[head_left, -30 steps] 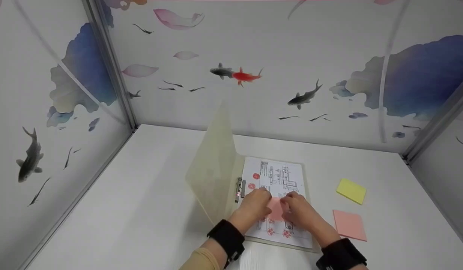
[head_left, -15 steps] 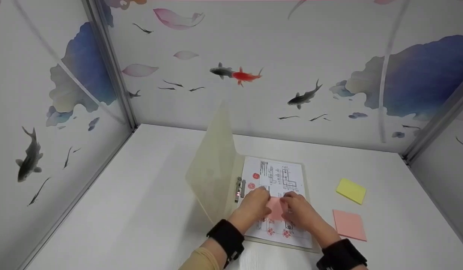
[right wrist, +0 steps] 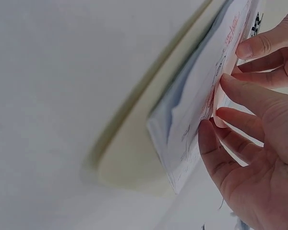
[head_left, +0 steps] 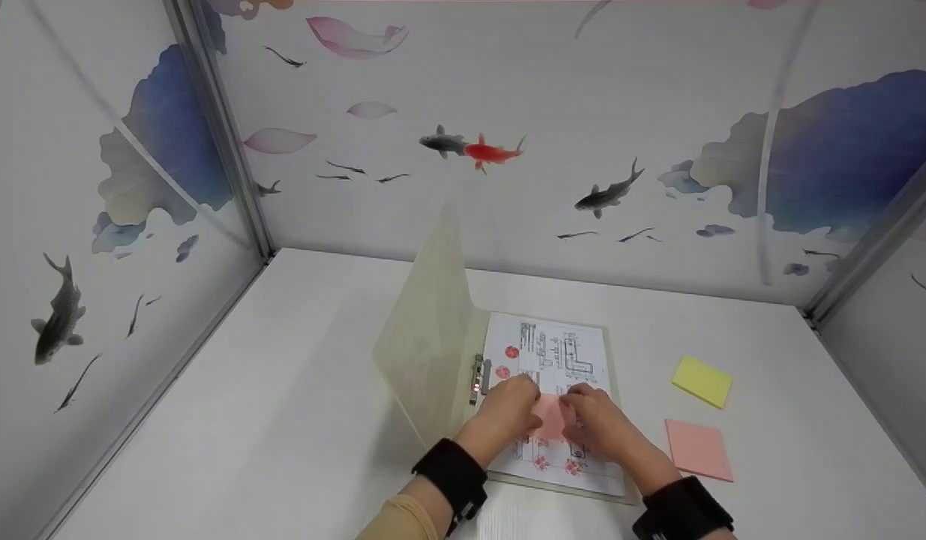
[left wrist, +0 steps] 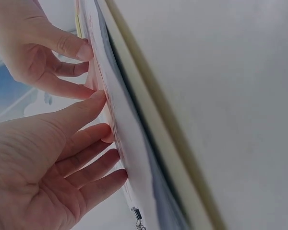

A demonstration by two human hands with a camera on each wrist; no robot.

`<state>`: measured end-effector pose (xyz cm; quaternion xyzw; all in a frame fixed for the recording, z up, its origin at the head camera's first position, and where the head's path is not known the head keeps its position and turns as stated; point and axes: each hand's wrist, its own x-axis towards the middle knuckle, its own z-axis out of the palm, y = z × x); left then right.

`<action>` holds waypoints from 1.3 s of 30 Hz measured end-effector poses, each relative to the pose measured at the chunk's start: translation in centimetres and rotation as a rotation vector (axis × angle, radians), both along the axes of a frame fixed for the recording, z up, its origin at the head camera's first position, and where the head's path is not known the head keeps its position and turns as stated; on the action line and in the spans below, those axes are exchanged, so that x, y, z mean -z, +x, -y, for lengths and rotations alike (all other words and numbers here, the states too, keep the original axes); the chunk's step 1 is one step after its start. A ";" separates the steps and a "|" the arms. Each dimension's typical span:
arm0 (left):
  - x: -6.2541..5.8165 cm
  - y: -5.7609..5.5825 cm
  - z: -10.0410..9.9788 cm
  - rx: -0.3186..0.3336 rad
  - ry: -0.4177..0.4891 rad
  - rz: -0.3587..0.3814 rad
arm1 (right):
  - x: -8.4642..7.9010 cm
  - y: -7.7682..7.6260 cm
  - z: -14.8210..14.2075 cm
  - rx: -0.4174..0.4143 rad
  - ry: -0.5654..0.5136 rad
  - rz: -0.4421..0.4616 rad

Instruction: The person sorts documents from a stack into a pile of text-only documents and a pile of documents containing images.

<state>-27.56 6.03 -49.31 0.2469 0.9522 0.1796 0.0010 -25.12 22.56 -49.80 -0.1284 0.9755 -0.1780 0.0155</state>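
A pink sticky note (head_left: pixel 551 418) is at the middle of a printed sheet (head_left: pixel 594 469) with line drawings and red round marks. My left hand (head_left: pixel 508 409) pinches the note's left side, thumb and index finger at its edge. On its right side, my right hand (head_left: pixel 599 421) holds it the same way. In the right wrist view the note (right wrist: pixel 222 98) bends slightly off the paper between the fingers. Beneath lies an open pale yellow folder (head_left: pixel 433 337), its cover standing upright on the left. A metal clip (head_left: pixel 476 379) sits along its spine, left of the sheet.
To the right of the folder lie a yellow sticky pad (head_left: pixel 703 382) and, nearer me, a pink sticky pad (head_left: pixel 699 450). White panels painted with fish enclose the white table (head_left: pixel 283 420) at the back and sides.
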 end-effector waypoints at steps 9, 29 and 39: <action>0.1 0.0 0.2 0.012 0.014 -0.021 | 0.0 0.1 0.1 0.006 0.010 -0.008; 0.5 0.1 0.2 0.009 0.012 -0.012 | -0.3 0.3 -0.1 -0.065 0.065 0.014; 0.1 0.5 0.1 -0.073 -0.171 -0.067 | -0.1 0.4 -0.2 -0.104 0.149 -0.036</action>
